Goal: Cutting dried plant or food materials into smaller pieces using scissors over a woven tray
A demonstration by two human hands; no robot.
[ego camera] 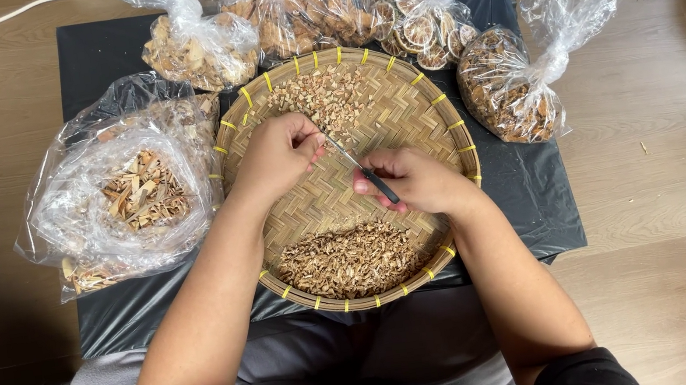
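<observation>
Gripping black-handled scissors (369, 176), the right hand (417, 181) aims their blades up-left toward the left hand (276, 153), whose fingers pinch a small dried piece.

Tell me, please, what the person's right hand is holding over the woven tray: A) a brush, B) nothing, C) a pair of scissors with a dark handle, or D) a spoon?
C: the right hand grips dark-handled scissors whose blades point toward the left hand above the round bamboo tray.

Black-handled scissors (365, 172), blades slanted toward a small, perhaps dried piece (315, 128) over the woven bamboo tray (403, 114).
</observation>
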